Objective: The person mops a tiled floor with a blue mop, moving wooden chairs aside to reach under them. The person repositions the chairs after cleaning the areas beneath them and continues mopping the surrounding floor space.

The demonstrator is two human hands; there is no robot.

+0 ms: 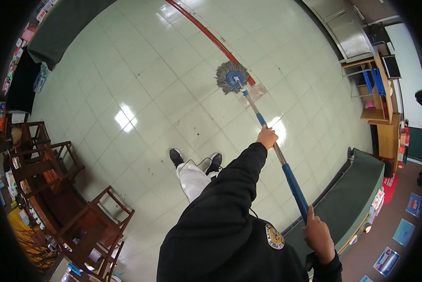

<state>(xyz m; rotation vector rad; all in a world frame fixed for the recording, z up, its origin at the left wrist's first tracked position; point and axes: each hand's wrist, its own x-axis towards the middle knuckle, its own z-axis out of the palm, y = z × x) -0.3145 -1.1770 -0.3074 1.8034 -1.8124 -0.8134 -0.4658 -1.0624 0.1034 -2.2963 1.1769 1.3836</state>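
Note:
My left hand [267, 137] is closed around the metal pole of a mop [279, 153], just below a blue collar. My right hand [318, 234] grips the top end of its blue plastic handle [295, 188], one finger lying along it. The round mop head [233, 77], with grey strands around a blue disc, rests flat on the tiled floor [161, 105]. Its strands overlap the end of a red strip [211, 38] fixed to the floor. A brownish patch [253, 95] lies beside that end. Small dark specks [198, 134] dot the tiles nearer my feet.
Dark wooden chairs [105, 218] stand at the lower left. A green-covered table [355, 197] is close on my right, another [66, 28] at the upper left. A metal cabinet [344, 31] and wooden desks [383, 134] line the right side. A thin cable [196, 163] hangs near my shoes.

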